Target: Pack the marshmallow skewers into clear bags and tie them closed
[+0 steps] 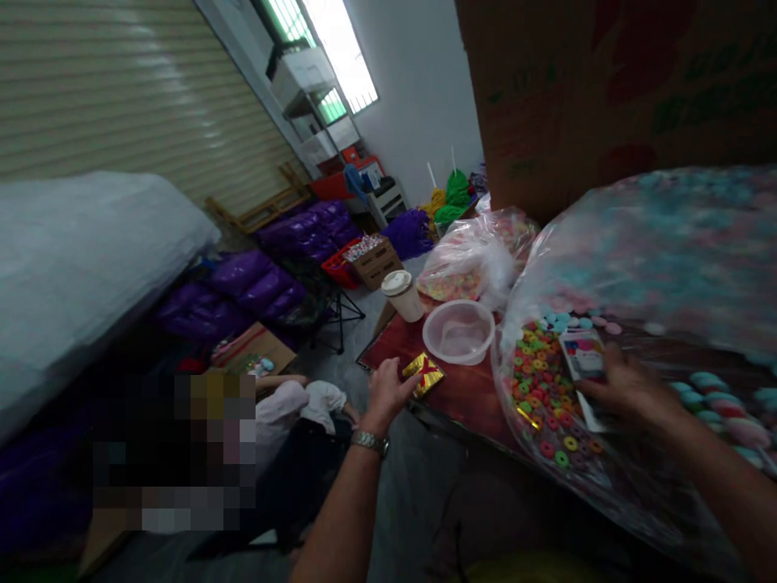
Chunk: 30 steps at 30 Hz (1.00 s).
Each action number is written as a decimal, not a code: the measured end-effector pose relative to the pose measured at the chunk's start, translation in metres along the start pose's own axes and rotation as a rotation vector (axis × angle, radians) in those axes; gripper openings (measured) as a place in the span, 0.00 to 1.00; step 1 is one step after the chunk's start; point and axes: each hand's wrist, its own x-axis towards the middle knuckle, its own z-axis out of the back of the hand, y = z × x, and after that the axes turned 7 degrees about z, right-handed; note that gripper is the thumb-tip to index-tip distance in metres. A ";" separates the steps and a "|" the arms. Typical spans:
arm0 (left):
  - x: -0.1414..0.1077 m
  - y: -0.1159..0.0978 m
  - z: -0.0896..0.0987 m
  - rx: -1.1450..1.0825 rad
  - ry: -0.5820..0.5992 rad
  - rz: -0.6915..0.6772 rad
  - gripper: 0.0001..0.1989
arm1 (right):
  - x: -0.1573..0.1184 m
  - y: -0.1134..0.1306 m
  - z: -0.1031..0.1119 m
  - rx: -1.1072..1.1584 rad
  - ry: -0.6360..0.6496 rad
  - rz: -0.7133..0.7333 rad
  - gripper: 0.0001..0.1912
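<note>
In the head view, my left hand (388,389) was just nearer me than the clear round tub (464,352), thumb and fingers at the edge of a gold packet (428,374) lying in front of that tub, though I couldn't tell whether they had closed on it. To the tub's right, my right hand (625,385) was slightly blurred, thumb and fingers clamped on a printed card packet (583,354) above colourful ring-shaped pieces (540,364), while a lidded cup (408,301) stood just left of the tub.
</note>
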 end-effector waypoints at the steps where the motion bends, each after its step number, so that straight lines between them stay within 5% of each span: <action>1: 0.009 -0.004 -0.002 0.001 0.035 -0.014 0.28 | -0.008 -0.002 0.001 -0.032 -0.043 -0.001 0.33; 4: 0.033 -0.010 -0.006 -0.015 0.169 -0.052 0.22 | -0.044 0.000 0.003 -0.039 -0.234 0.107 0.30; 7: 0.034 -0.005 -0.009 -0.050 0.240 -0.095 0.10 | -0.080 0.026 -0.005 0.230 -0.366 0.352 0.20; 11: -0.003 0.003 -0.014 -0.100 0.157 -0.153 0.12 | -0.090 0.087 -0.020 0.453 -0.194 0.529 0.14; 15: -0.033 -0.002 -0.007 -0.011 0.170 -0.285 0.35 | -0.081 0.127 -0.026 0.389 -0.066 0.724 0.17; 20: -0.030 -0.017 0.012 0.156 0.353 -0.460 0.33 | -0.092 0.113 -0.030 0.465 -0.079 0.779 0.16; 25: -0.036 -0.046 -0.004 0.210 0.238 -0.270 0.41 | -0.113 0.088 -0.041 0.527 -0.095 0.691 0.14; 30: -0.055 -0.067 -0.028 0.156 0.144 -0.230 0.20 | -0.121 0.079 -0.036 0.582 -0.094 0.706 0.13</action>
